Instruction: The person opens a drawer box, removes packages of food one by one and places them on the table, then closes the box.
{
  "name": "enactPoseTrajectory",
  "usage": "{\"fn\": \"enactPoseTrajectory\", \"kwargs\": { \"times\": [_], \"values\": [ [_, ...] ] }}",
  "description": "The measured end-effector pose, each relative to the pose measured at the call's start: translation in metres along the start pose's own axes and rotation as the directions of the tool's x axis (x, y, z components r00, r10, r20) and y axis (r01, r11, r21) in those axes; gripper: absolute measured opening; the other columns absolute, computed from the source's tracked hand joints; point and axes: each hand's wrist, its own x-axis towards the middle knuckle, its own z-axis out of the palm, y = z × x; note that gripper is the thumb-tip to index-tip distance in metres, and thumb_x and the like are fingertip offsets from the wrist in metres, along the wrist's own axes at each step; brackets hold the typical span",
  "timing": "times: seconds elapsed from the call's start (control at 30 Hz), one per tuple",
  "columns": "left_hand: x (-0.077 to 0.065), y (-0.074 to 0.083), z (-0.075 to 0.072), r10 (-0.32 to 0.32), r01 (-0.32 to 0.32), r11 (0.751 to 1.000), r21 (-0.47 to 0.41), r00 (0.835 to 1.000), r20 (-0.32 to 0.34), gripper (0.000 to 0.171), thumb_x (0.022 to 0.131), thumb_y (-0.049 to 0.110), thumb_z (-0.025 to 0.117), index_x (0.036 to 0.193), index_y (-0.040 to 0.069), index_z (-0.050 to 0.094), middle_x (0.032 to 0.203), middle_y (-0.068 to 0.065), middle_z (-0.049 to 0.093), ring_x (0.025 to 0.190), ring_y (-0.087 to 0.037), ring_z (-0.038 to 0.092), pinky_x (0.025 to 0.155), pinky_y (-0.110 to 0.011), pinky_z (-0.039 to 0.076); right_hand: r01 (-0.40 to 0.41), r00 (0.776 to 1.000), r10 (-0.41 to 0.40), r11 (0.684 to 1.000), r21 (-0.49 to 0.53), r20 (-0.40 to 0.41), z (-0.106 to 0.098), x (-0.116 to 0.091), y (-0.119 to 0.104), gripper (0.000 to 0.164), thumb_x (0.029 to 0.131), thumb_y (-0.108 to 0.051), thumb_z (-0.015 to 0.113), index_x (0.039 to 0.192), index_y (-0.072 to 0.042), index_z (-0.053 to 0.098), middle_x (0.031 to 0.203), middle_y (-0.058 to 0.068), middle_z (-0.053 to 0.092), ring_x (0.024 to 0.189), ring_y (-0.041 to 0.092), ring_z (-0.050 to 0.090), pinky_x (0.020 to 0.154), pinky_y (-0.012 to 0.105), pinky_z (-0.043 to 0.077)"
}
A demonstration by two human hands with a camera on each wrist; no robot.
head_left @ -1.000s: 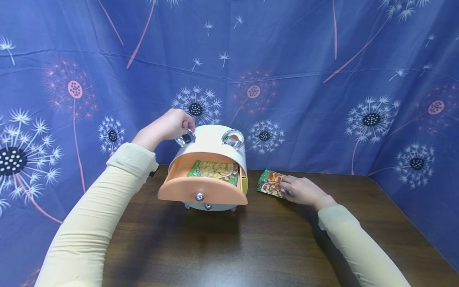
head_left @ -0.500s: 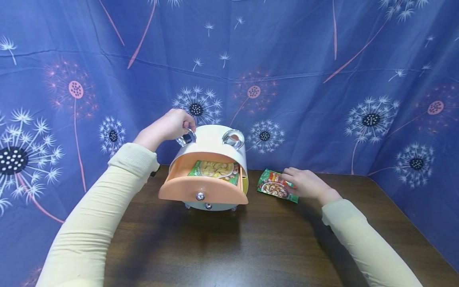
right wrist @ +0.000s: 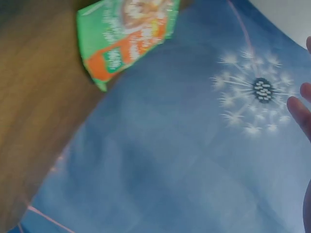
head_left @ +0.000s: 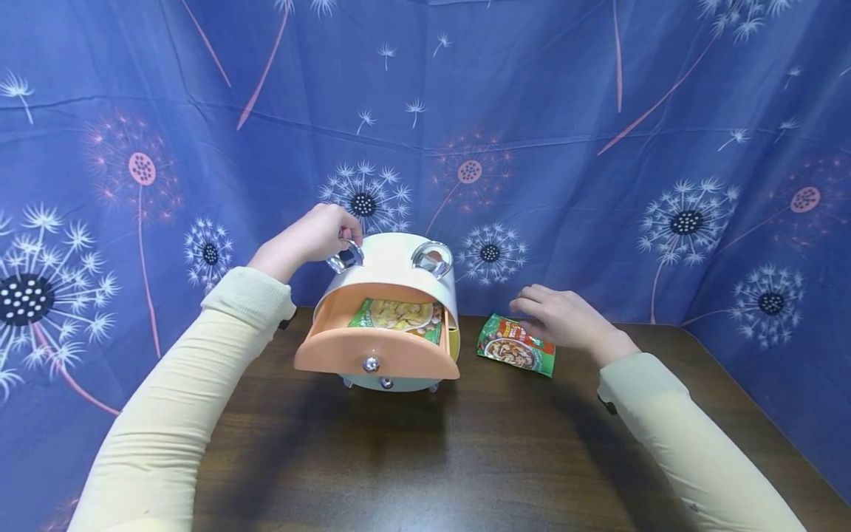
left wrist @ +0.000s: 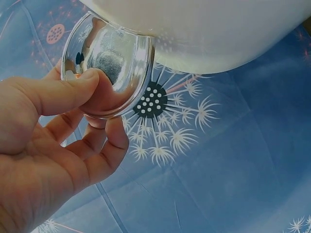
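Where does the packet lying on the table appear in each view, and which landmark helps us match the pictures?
Head: the packet is right of centre on the table, partly behind the right hand.
Left wrist: not in the picture.
Right wrist: the packet is left of centre, cut off by the top edge.
Shared landmark: the blue dandelion cloth, in all three views.

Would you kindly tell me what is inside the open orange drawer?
The orange drawer holds at least one green packet picturing food. The drawer's front covers its near part; anything underneath is hidden.
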Motion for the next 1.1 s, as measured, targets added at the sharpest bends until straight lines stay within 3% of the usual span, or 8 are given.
{"fn": "enactPoseTrajectory", "kwargs": {
  "times": [0.27,0.53,0.77,1.1],
  "values": [
    [-0.001,0.0,0.0,-0.012,0.012,1.0,0.005,1.0,0.003,0.019,0.084,-0.002,0.059,0.085,0.014,0.07,0.076,-0.003,0.052,0.08,-0.022,0.05,0.068,-0.033,0.039,0.033,0.999,-0.033,0.999,-0.012,-0.032,-0.018,0.023,-0.008,0.028,0.078,-0.018,0.073,0.104,-0.015,0.065,0.095,-0.003,0.06,0.077,0.01,0.055,0.051,0.027,0.047],
    [-0.002,0.001,0.0,0.002,-0.002,1.0,0.006,1.0,-0.003,0.019,0.083,-0.002,0.059,0.085,0.013,0.071,0.077,-0.004,0.054,0.08,-0.022,0.051,0.069,-0.033,0.041,0.05,0.995,-0.052,0.998,-0.031,-0.081,-0.031,0.04,-0.015,0.033,0.073,-0.02,0.076,0.104,-0.014,0.066,0.098,0.0,0.062,0.083,0.015,0.059,0.051,0.032,0.049],
    [-0.001,0.0,0.0,0.011,-0.011,1.0,0.016,1.0,-0.003,0.02,0.083,-0.003,0.059,0.085,0.014,0.07,0.078,-0.005,0.054,0.08,-0.022,0.05,0.069,-0.034,0.041,0.065,0.994,-0.066,0.998,-0.019,-0.091,-0.044,0.057,-0.024,0.039,0.071,-0.019,0.079,0.107,-0.014,0.066,0.102,0.0,0.062,0.084,0.015,0.059,0.051,0.03,0.048],
    [-0.001,0.0,0.0,0.01,-0.01,1.0,0.017,1.0,0.001,0.021,0.083,-0.003,0.058,0.085,0.014,0.07,0.077,-0.004,0.054,0.079,-0.022,0.05,0.068,-0.033,0.04,0.104,0.989,-0.102,0.995,0.006,-0.107,-0.057,0.076,-0.037,0.035,0.075,-0.019,0.076,0.107,-0.015,0.065,0.105,0.001,0.062,0.09,0.017,0.059,0.055,0.031,0.05]
  ]
}}
